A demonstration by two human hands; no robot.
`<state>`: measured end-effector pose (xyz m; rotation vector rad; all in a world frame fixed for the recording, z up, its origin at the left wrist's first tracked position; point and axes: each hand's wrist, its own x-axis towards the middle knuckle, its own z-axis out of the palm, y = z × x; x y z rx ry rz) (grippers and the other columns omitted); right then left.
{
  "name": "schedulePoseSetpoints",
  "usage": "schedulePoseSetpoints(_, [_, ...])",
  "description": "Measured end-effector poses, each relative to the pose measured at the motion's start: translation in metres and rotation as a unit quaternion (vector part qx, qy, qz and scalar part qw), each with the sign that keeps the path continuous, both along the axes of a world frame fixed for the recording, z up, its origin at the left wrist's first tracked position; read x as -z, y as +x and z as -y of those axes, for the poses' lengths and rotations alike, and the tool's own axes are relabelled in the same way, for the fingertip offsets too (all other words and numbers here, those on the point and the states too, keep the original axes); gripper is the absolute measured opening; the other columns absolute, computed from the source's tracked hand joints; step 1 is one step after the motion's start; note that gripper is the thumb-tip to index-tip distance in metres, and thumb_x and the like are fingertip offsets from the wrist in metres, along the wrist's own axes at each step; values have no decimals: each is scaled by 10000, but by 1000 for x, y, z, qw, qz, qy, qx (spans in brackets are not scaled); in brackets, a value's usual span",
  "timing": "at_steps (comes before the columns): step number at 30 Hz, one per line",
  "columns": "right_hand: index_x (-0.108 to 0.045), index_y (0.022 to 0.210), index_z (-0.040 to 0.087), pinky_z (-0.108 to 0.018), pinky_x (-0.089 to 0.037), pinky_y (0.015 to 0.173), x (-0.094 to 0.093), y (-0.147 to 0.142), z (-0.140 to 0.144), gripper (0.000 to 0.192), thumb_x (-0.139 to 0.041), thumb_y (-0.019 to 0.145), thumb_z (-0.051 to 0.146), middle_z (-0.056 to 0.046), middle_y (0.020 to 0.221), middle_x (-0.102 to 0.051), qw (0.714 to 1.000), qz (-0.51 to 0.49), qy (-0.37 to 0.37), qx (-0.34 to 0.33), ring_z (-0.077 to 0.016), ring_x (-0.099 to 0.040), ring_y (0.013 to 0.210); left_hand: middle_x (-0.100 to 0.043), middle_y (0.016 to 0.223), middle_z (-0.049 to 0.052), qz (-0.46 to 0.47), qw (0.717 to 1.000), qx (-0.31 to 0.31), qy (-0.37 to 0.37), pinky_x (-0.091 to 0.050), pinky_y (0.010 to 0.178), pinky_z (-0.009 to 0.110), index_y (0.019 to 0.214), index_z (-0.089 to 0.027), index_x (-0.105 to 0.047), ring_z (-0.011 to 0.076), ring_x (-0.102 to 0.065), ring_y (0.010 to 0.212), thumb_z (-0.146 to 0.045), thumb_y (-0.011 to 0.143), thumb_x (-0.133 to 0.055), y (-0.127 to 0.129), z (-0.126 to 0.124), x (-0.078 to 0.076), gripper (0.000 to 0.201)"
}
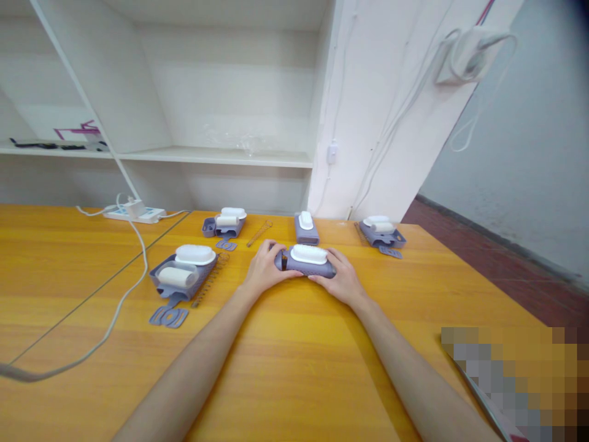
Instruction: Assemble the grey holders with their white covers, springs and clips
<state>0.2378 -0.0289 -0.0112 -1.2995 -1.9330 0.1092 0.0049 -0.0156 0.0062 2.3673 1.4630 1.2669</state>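
1. You were in a plain indoor workroom, more like a small workshop than a home; its wider building could not be told.
2. Before you ran a broad wood-grain surface (294,374), bearing several matching grey-purple units (202,276) with white tops, plus loose coil springs (209,281).
3. A power strip (151,215) lay at its back, and a white cord (146,264) trailed across it towards you.
4. Behind it you had open white shelving (221,156).
5. Exposed wiring ran down a white pillar (363,73).
6. To your right, a grey wall (519,159) met a red-brown floor (488,264).
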Motion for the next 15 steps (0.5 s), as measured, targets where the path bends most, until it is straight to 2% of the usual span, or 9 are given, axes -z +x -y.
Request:
schedulePoseSetpoints(10, [-559, 1144, 201, -413, -388, 1014, -2, -1, 1, 603, -714, 644, 502, -109, 1244, -503, 1000, -2, 17, 3, -266, -486, 1152, -491, 1047, 48, -2, 1000, -15, -1, -489, 817, 350, 1012, -249, -569, 224, -544, 953, -667, 527, -696, 0, 1, -2, 652])
schedulePoseSetpoints(15, [-557, 1152, 210, -425, -387, 1012, -1, -1, 1, 600, -707, 649, 501, -108, 1242, -504, 1000, -3, 21, 3, -272, -484, 1155, -497, 1040, 43, 6, 1000, -3, 1, -480, 832, 351, 1027, -255, -567, 223, -546, 957, -642, 534, -710, 0, 0, -1, 644])
